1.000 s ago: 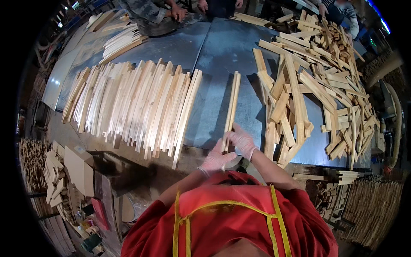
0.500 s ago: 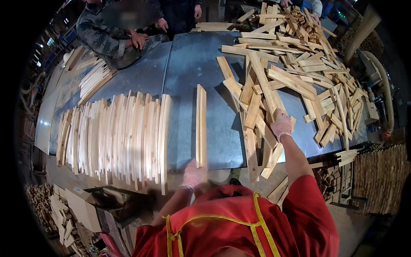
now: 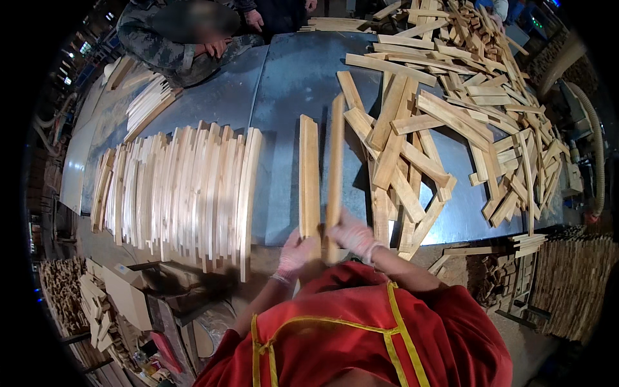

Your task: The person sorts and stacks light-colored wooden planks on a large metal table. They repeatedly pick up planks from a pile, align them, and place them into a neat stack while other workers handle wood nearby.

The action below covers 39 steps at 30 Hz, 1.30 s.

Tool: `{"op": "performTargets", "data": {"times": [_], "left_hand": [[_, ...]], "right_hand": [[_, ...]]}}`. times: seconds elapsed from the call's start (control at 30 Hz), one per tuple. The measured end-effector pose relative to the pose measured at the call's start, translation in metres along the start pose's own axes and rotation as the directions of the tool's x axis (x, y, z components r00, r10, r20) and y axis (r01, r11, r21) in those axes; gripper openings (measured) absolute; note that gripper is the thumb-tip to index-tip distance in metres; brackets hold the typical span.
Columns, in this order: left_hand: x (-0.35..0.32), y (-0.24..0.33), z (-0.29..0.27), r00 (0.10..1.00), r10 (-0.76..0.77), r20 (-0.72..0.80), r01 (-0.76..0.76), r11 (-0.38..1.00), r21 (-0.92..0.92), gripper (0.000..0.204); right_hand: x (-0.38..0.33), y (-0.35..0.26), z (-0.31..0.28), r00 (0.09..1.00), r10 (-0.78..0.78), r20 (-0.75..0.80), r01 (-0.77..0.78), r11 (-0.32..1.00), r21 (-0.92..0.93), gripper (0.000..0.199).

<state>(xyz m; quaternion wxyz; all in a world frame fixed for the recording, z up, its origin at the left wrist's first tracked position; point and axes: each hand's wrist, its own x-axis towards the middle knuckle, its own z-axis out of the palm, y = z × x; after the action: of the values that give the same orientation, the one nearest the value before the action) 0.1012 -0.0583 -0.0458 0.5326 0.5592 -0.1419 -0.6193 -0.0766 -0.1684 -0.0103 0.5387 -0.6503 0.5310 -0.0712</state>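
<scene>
My left hand (image 3: 296, 253), in a pale glove, is closed around the near end of what looks like two wooden strips (image 3: 309, 171) lying together. Just to the right, my right hand (image 3: 354, 235), also gloved and slightly blurred, grips the near end of another wooden strip (image 3: 335, 151). That strip is roughly parallel to the left-hand ones, a small gap apart. A close row of upright-pointing wooden strips (image 3: 184, 187) lies to the left of my hands. Loose wooden strips (image 3: 393, 138) lie crisscrossed on the right.
The grey metal table (image 3: 284, 77) carries all this wood. A larger jumbled heap of strips (image 3: 496, 122) covers its right side. Across the table sits a person in camouflage clothing (image 3: 151, 42), near a small bundle of strips (image 3: 147, 106). Stacked wood (image 3: 570, 284) stands at lower right.
My right hand has pulled a strip from the loose pile and brought it left and closer, beside the left hand's strips. My left hand keeps its grip, almost in place.
</scene>
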Motion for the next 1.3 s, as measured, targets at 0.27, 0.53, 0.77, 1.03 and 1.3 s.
{"op": "performTargets", "data": {"times": [0.27, 0.53, 0.77, 1.03, 1.3], "left_hand": [[0.034, -0.025, -0.034, 0.984, 0.106, 0.143, -0.170, 0.791, 0.587, 0.058], [0.040, -0.024, -0.025, 0.990, 0.105, 0.095, -0.140, 0.635, 0.760, 0.057], [0.021, -0.005, -0.037, 0.979, 0.103, 0.175, -0.188, 0.787, 0.588, 0.059], [0.030, 0.001, -0.035, 0.979, 0.081, 0.187, -0.191, 0.675, 0.712, 0.057], [0.015, 0.009, -0.018, 0.994, 0.086, 0.074, -0.112, 0.851, 0.513, 0.045]], "right_hand": [[0.014, 0.006, -0.046, 0.924, -0.038, -0.380, 0.069, 0.995, 0.068, 0.053], [0.041, -0.012, -0.109, 0.676, -0.093, -0.731, -0.259, 0.899, -0.354, 0.068], [0.102, 0.041, -0.118, 0.674, 0.068, -0.736, -0.065, 0.997, 0.033, 0.042], [-0.014, -0.002, -0.068, 0.964, -0.152, -0.216, 0.248, 0.245, 0.937, 0.051], [-0.018, 0.025, 0.023, 0.974, -0.043, -0.221, 0.176, 0.757, 0.630, 0.067]]}}
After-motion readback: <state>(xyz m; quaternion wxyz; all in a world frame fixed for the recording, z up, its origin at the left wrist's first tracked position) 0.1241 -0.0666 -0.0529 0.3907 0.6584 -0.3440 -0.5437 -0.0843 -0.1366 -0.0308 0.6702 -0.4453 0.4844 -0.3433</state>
